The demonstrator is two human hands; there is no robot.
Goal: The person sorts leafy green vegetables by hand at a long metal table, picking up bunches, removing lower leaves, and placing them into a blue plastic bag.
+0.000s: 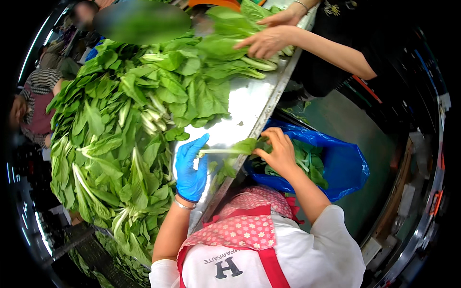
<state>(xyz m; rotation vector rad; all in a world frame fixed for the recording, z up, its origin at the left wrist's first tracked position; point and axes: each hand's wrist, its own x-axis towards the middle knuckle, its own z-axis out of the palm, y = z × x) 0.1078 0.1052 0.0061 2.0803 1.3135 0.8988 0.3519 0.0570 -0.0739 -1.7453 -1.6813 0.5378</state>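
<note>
In my blue-gloved left hand (192,168), closed, is the pale root end of a leafy green (223,151), held over the table's edge. A small white piece shows against the glove's palm; its kind cannot be made out. My bare right hand (278,152) is closed at the other end, thumb and fingers pinching the leaf tip. Left of the glove lies a big heap of leafy greens (110,149) with white stems. Below my right hand hangs an open blue plastic bag (343,161) with loose leaves inside.
The metal table (247,103) has a raised edge running diagonally to my right. Across it, another person's hands (271,41) rest on more greens. A person in a striped top (41,96) is at far left. Dark crates (103,259) with greens stand lower left.
</note>
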